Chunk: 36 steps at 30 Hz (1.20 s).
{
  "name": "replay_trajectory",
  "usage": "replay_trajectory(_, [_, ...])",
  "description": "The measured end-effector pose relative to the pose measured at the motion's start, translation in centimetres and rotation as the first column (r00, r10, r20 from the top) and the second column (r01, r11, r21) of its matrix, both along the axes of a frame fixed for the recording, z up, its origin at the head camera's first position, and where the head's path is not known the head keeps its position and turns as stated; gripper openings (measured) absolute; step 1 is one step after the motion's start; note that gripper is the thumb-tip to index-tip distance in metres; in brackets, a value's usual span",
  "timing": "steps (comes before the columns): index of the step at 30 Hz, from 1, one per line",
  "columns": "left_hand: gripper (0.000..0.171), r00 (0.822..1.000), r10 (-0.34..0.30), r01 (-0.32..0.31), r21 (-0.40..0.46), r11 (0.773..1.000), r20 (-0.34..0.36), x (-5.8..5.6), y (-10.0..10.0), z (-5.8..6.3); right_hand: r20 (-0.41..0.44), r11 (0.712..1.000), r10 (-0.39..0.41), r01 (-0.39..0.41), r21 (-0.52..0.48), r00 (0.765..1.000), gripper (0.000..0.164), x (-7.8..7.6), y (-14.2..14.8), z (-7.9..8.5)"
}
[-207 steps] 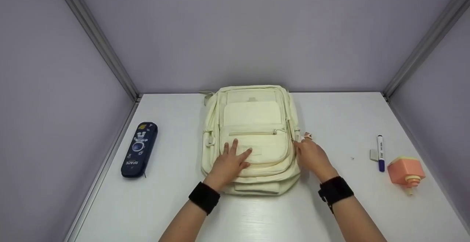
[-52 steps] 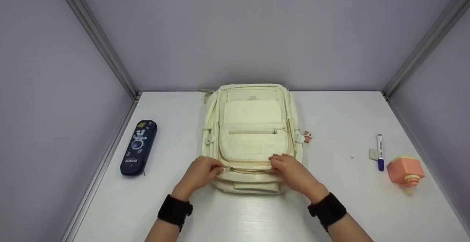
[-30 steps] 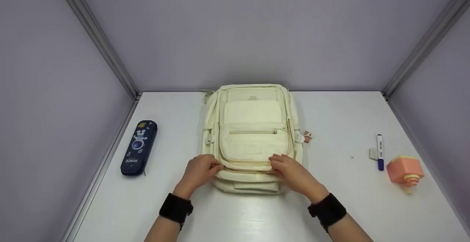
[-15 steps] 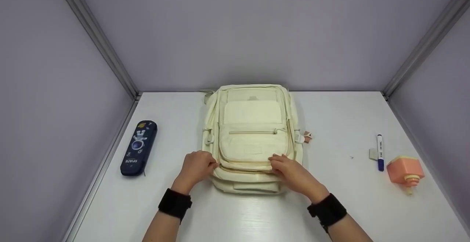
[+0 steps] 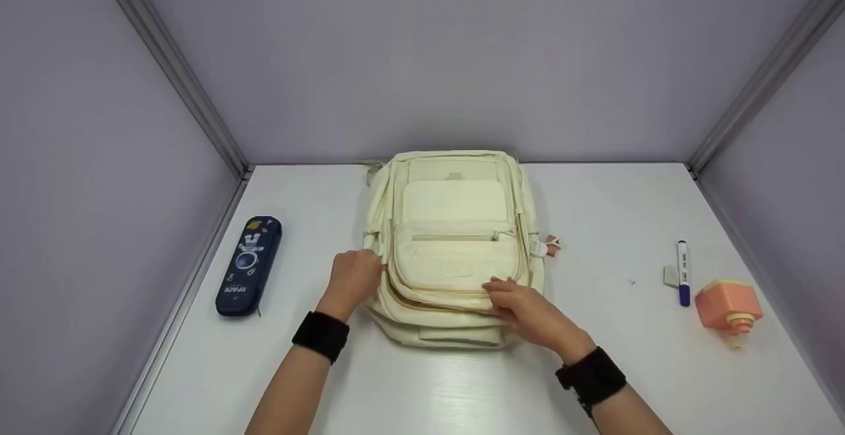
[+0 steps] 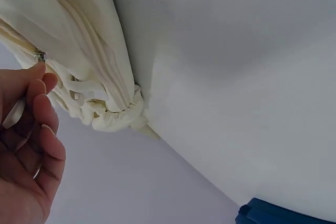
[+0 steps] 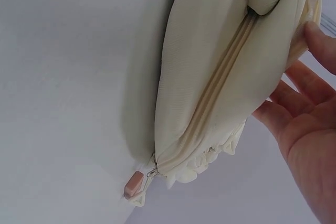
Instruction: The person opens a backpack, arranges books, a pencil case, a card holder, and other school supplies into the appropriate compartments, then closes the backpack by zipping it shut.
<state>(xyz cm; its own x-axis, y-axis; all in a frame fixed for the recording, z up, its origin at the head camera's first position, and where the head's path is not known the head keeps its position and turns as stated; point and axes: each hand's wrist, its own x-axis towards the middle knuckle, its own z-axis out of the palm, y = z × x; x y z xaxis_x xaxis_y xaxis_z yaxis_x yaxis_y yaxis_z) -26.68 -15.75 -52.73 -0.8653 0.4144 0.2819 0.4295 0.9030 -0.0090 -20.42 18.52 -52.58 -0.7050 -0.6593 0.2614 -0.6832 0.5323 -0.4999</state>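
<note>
The backpack (image 5: 455,253) lies mid-way across the table (image 5: 429,395), its top at twelve o'clock reaching the far edge (image 5: 614,166). Near half past eight, the left hand (image 5: 356,276) pinches a zipper pull (image 6: 40,55); toward four, the right hand (image 5: 531,315) pinches the pocket (image 5: 442,298) edge. White tabletop separates pencil case (image 5: 249,267), nine o'clock, and bottle (image 5: 729,306), three.

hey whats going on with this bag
A person is unzipping a cream backpack lying on a table. The left hand pinches a zipper at its left side, while the right hand holds its lower right edge. The compartment gapes along the bottom. A pencil case lies off to the left.
</note>
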Motion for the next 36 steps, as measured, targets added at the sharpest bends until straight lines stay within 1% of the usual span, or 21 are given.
replay_trajectory(2, [0.033, 0.999, 0.010, -0.009, 0.008, 1.000, -0.035, -0.7, 0.1, -0.1, -0.003, 1.000, 0.006, -0.006, -0.012, 1.000, 0.023, 0.0, 0.0, -0.1])
replay_trajectory(6, [0.032, 0.997, 0.041, -0.039, 0.035, 0.999, -0.073, -2.0, 0.3, -0.3, -0.003, 1.000, 0.011, -0.011, -0.027, 1.000, 0.028, 0.0, 0.1, -0.1])
replay_trajectory(13, [0.029, 0.992, 0.097, -0.090, 0.091, 0.992, -0.082, -3.9, 0.7, -0.5, 0.016, 1.000, 0.006, -0.006, -0.018, 1.000, 0.027, 0.0, 0.2, -0.1])
replay_trajectory(17, [0.029, 0.990, 0.119, -0.113, 0.079, 0.990, -0.077, -4.7, 1.0, -0.6, 0.016, 1.000, 0.010, -0.010, -0.029, 1.000, 0.030, 0.0, 0.3, -0.2])
replay_trajectory(20, [0.027, 0.986, 0.141, -0.135, 0.071, 0.988, -0.087, -5.3, 1.2, -0.8, 0.005, 0.999, 0.014, -0.014, -0.032, 1.000, 0.031, 0.0, 0.3, -0.2])
replay_trajectory(22, [0.028, 0.983, 0.158, -0.150, 0.082, 0.985, -0.095, -5.7, 1.4, -0.8, -0.003, 0.999, 0.016, -0.016, -0.028, 1.000, 0.030, 0.0, 0.3, -0.3])
replay_trajectory(26, [0.031, 0.979, 0.187, -0.178, 0.105, 0.978, -0.083, -6.1, 1.6, -0.7, 0.005, 1.000, 0.013, -0.013, -0.017, 1.000, 0.029, 0.0, 0.3, -0.2])
replay_trajectory(31, [0.029, 0.974, 0.222, -0.214, 0.117, 0.970, -0.053, -6.5, 1.9, -0.7, 0.032, 1.000, -0.003, 0.003, -0.003, 0.999, 0.028, 0.1, 0.3, 0.0])
replay_trajectory(36, [0.026, 0.970, 0.245, -0.241, 0.145, 0.960, -0.006, -6.7, 2.0, -0.8, 0.031, 1.000, -0.007, 0.007, -0.002, 0.999, 0.029, 0.1, 0.4, -0.1])
